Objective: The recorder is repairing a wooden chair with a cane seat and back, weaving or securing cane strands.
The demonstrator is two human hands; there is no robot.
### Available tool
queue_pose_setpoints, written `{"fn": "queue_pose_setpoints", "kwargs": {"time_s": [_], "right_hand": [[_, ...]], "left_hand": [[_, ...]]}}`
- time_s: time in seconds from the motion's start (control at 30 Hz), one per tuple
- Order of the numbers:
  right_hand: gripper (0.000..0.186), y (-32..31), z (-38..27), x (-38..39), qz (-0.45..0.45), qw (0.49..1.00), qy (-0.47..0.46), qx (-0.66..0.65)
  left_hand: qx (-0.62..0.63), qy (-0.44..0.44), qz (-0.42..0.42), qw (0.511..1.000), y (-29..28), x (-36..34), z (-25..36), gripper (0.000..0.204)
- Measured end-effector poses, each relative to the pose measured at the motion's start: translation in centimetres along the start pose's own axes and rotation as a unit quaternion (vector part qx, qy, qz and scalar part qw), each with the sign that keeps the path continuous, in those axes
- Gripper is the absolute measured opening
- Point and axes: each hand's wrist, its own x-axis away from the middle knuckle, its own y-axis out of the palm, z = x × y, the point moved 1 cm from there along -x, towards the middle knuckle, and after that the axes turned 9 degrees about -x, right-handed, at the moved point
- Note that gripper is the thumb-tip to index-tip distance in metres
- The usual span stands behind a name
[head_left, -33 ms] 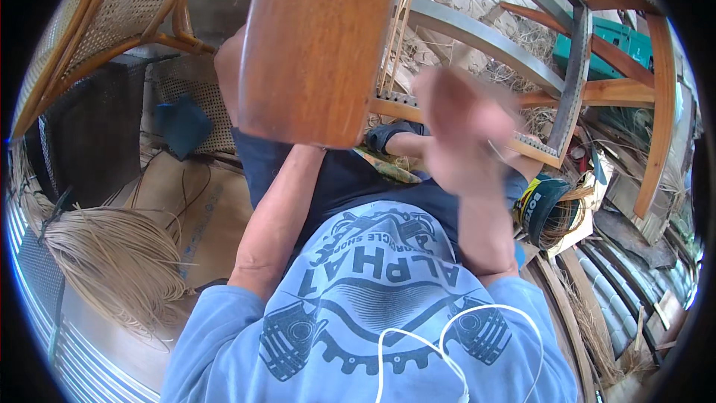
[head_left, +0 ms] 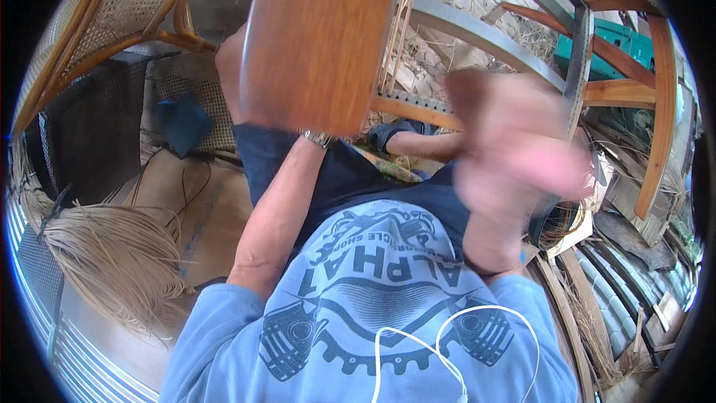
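A broad, smooth brown wooden panel (head_left: 321, 45) stands in front of me at upper centre and hides my left hand. My left forearm (head_left: 280, 213), with a metal watch (head_left: 317, 138) at the wrist, runs up under the panel's lower end. Beside it is a wooden chair frame (head_left: 418, 110) with a row of small holes along its near rail. Thin pale cane strands (head_left: 397, 37) stretch along the frame next to the panel. Over the frame's near right corner, my right hand (head_left: 522, 149) is smeared by motion, so its fingers cannot be made out.
A tied bundle of pale cane strands (head_left: 112, 254) lies at left, near a woven-cane chair (head_left: 127, 7). A teal crate (head_left: 611, 48) stands behind the frame at right. A dark round container (head_left: 552, 224) is by my right arm. Wood strips and fibre scraps litter the right side.
My right hand has swung right and nearer to me, away from the perforated rail. The panel's lower end has shifted slightly up, uncovering the watch on my left wrist.
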Motion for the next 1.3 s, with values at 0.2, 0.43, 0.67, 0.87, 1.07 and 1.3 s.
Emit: {"fn": "queue_pose_setpoints", "kwargs": {"time_s": [0.2,0.43,0.67,0.87,1.07,1.3], "right_hand": [[0.064,-4.6,-7.0,-2.5,-0.021,0.975,-0.049,-0.214],[0.061,-5.0,1.6,-2.3,0.044,0.953,0.070,-0.291],[0.060,-5.8,2.1,-3.4,0.015,0.950,0.087,-0.299],[0.058,-6.9,2.8,-3.9,0.062,0.935,0.119,-0.328],[0.056,-3.7,1.9,-3.4,0.016,0.956,0.111,-0.271],[0.041,-0.8,1.3,-1.4,-0.150,0.982,-0.043,0.105]], "left_hand": [[-0.347,0.131,0.024,0.928,1.5,-0.8,1.6,0.050],[-0.275,0.070,0.013,0.959,1.6,-0.2,2.0,0.048],[-0.215,0.010,0.006,0.976,1.6,0.4,3.2,0.047],[-0.157,-0.048,-0.022,0.986,1.3,0.8,3.6,0.048],[-0.082,-0.124,-0.086,0.985,1.6,0.6,4.3,0.048],[-0.027,-0.170,-0.134,0.976,1.9,1.0,3.7,0.050]]}}
